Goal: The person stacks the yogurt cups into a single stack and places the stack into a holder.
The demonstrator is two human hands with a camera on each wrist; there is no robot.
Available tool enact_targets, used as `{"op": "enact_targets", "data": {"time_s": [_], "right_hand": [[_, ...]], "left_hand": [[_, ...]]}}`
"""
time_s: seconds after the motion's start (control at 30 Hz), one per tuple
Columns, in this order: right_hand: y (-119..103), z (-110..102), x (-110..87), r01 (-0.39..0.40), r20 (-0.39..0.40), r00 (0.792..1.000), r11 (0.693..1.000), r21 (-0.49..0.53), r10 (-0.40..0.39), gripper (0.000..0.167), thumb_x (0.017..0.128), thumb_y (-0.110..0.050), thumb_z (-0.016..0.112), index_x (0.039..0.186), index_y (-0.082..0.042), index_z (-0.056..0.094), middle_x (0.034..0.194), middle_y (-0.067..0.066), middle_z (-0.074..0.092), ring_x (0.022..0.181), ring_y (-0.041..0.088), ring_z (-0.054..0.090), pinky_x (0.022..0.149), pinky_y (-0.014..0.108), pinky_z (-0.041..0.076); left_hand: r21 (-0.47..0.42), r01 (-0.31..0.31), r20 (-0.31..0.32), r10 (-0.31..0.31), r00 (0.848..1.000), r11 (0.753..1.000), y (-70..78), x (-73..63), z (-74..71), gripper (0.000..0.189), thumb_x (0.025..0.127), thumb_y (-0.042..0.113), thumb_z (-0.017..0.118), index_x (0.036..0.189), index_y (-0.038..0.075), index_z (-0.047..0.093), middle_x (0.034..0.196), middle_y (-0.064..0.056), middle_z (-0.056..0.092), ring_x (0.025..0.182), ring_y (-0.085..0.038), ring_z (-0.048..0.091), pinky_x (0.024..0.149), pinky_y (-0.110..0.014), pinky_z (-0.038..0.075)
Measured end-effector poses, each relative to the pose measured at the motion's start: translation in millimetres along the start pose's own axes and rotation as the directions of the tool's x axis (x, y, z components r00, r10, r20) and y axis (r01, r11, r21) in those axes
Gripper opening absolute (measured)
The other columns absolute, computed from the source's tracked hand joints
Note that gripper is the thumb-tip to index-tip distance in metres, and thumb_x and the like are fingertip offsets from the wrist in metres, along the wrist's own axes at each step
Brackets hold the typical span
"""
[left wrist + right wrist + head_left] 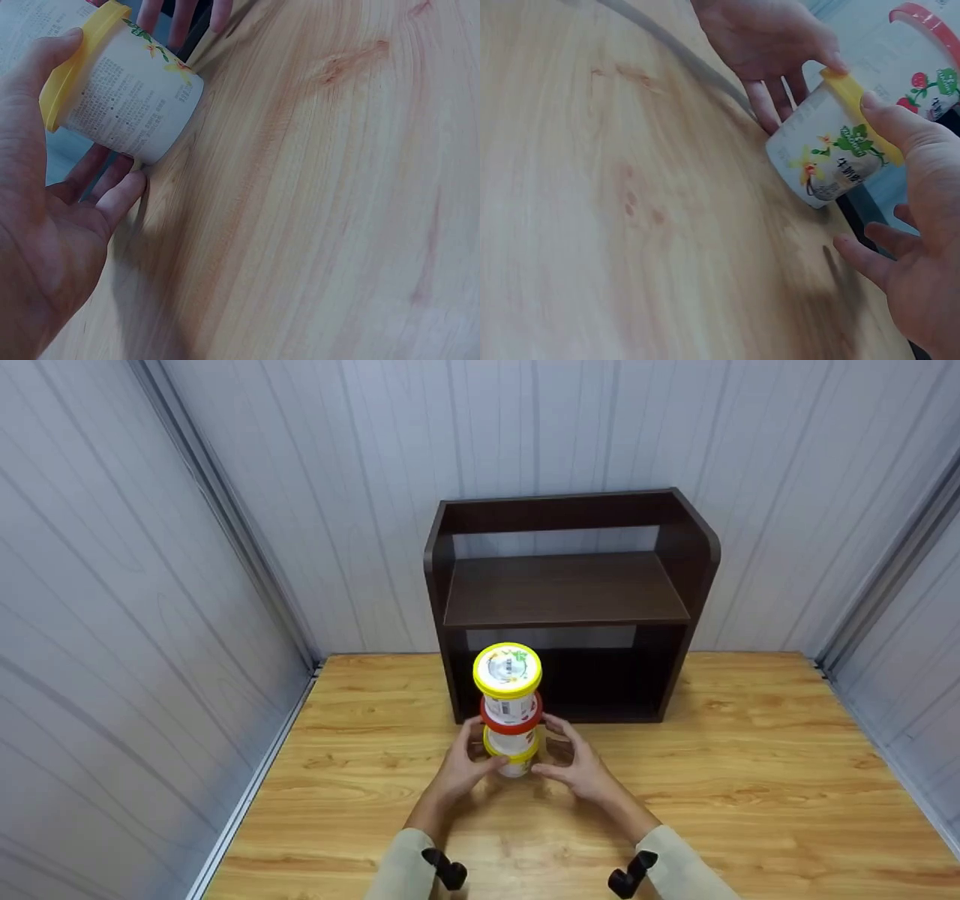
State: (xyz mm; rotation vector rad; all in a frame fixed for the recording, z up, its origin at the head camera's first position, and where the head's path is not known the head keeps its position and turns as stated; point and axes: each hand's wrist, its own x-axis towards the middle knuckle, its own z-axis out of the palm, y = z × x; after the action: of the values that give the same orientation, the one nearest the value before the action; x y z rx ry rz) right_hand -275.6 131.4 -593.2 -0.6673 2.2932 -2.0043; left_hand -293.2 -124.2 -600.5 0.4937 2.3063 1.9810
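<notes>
Three white tubs stand stacked: the top one (508, 669) has a yellow lid, the middle one (513, 712) a red lid, and the bottom tub (135, 90) another yellow lid. My left hand (459, 765) is at the stack's left side, its thumb against the bottom tub's lid and the lower fingers spread near its base. On the opposite side is my right hand (581, 765). Its thumb meets the bottom lid's edge in the right wrist view, while its lower fingers (870, 262) spread away from the tub. Both index fingertips are partly hidden near the red lid.
Just behind the stack stands a dark brown two-level shelf (570, 589) on the wooden table (360, 780). Pale panelled walls (375, 510) enclose the table at the back and both sides. A black strap piece (444, 870) shows at each sleeve.
</notes>
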Motion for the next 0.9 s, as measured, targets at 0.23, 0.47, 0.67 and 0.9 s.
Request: {"op": "enact_targets", "data": {"time_s": [0.23, 0.47, 0.67, 0.9], "right_hand": [[1.7, 10.6, 1.3, -0.05, -0.025, 0.998, 0.999, -0.019, 0.05, 0.085, 0.083, -0.011, 0.084, 0.155, -0.014, 0.038, 0.149, 0.023, 0.044, 0.133, 0.047, 0.047, 0.112, 0.062, 0.033], [3.1, 19.8, 4.2, -0.075, -0.037, 0.996, 0.996, 0.043, 0.077, 0.084, 0.085, -0.01, 0.082, 0.155, -0.01, 0.036, 0.147, 0.025, 0.045, 0.132, 0.045, 0.049, 0.11, 0.056, 0.04], [5.2, 25.6, 5.1, -0.066, -0.053, 0.996, 0.994, 0.088, 0.071, 0.084, 0.086, -0.008, 0.081, 0.155, -0.008, 0.033, 0.144, 0.027, 0.045, 0.129, 0.046, 0.051, 0.108, 0.055, 0.042], [9.7, 27.5, 7.7, -0.066, -0.071, 0.995, 0.995, 0.079, 0.071, 0.082, 0.087, -0.008, 0.08, 0.155, -0.01, 0.034, 0.139, 0.024, 0.049, 0.127, 0.041, 0.052, 0.108, 0.055, 0.042]], "left_hand": [[0.004, 0.011, -0.003, -0.011, 1.0, 1.0, 1.3, -0.3, -0.5, 0.078, 0.085, 0.017, 0.084, 0.148, 0.013, 0.038, 0.132, -0.015, 0.055, 0.121, -0.031, 0.056, 0.107, -0.049, 0.043], [0.015, -0.002, 0.001, 0.002, 1.0, 1.0, 0.0, -0.3, -0.2, 0.078, 0.085, 0.017, 0.084, 0.148, 0.013, 0.039, 0.131, -0.014, 0.056, 0.12, -0.03, 0.056, 0.106, -0.047, 0.044], [-0.021, -0.008, 0.015, 0.008, 1.0, 1.0, 0.2, -1.1, 0.6, 0.077, 0.086, 0.017, 0.083, 0.148, 0.011, 0.037, 0.131, -0.017, 0.056, 0.119, -0.034, 0.057, 0.104, -0.052, 0.046], [-0.043, -0.01, 0.012, 0.01, 1.0, 0.999, 0.7, -0.5, -0.1, 0.079, 0.086, 0.012, 0.082, 0.15, 0.009, 0.035, 0.132, -0.019, 0.054, 0.12, -0.039, 0.055, 0.104, -0.057, 0.044]]}}
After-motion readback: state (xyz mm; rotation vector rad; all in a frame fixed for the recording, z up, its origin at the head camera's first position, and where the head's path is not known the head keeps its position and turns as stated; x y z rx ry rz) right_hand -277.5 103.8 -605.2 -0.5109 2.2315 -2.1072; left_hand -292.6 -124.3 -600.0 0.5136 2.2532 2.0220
